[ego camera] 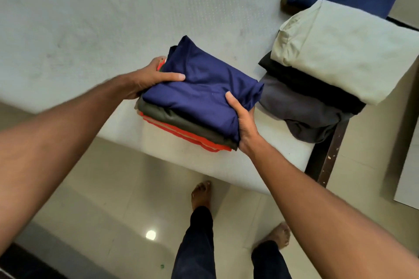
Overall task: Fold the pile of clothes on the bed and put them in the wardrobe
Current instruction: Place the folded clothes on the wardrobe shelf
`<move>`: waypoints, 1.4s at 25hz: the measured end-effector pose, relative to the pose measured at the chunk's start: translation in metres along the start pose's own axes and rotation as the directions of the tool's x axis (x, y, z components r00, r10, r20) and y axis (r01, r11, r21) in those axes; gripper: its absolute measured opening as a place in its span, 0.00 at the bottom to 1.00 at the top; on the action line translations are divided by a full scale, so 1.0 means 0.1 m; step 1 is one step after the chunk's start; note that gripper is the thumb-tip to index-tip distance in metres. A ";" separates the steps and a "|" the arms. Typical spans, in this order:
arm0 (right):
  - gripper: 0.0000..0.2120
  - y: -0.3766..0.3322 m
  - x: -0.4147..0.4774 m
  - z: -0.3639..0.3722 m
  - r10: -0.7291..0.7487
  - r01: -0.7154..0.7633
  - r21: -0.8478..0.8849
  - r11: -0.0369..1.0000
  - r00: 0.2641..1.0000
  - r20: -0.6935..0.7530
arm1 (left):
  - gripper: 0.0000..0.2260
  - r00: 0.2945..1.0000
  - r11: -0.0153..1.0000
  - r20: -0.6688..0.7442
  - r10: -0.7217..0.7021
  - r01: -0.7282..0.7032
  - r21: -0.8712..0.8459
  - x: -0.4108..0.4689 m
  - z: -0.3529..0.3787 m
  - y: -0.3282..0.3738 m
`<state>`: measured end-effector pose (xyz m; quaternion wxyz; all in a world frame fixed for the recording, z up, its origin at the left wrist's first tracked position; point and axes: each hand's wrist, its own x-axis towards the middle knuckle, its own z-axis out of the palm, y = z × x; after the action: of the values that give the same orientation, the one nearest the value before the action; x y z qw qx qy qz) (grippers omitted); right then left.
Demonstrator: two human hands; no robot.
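On the near edge of the bed (90, 29), the folded stack (204, 88), navy on top, was gripped at its sides by left hand (149, 77) and right hand (244, 124), thumbs over. A second folded stack (340, 52) lay at the bed's corner. Folding looked done, wardrobe runs left

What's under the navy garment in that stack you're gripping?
Under the navy garment lies a folded olive garment, then orange fabric with a tan stripe. The left hand and right hand grip all layers at the ends; how many orange pieces is hidden.
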<state>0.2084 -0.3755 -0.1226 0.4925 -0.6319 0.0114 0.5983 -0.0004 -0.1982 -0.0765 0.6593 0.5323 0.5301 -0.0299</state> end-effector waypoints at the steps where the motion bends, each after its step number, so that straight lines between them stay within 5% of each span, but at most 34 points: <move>1: 0.53 0.00 0.07 -0.01 -0.002 0.001 0.016 1.000 1.000 0.015 | 0.25 1.000 1.000 -0.012 0.022 -0.022 -0.010 0.02 0.02 0.00; 3: 0.50 0.04 0.11 -0.04 -0.003 0.001 0.032 0.999 0.999 0.052 | 0.12 0.998 0.993 -0.026 0.063 -0.065 -0.101 -0.02 0.10 -0.02; 7: 0.45 0.08 -0.04 -0.11 0.067 -0.087 0.089 0.992 0.975 0.210 | 0.14 0.995 0.968 -0.034 0.094 -0.100 -0.232 -0.28 0.23 -0.10; 17: 0.49 0.39 -1.07 -1.15 -0.018 0.015 0.010 1.000 0.936 0.350 | 0.36 0.987 0.904 -0.158 0.005 -0.072 -0.421 -1.45 1.51 -0.60; 29: 0.37 -1.55 -1.86 -4.87 -0.287 0.275 0.142 0.951 0.955 0.072 | 0.37 0.966 0.925 0.074 0.249 -0.215 -0.313 -0.76 5.02 1.72; 35: 0.43 -1.70 -2.11 -6.40 -0.204 0.256 0.304 0.918 0.960 -0.194 | 0.45 0.929 0.975 0.324 0.180 -0.125 -0.181 -0.28 6.60 2.60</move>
<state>0.7277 -0.8165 0.0145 0.6547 -0.5843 0.0746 0.4738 0.5850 -0.5846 0.0334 0.7807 0.5054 0.3666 -0.0276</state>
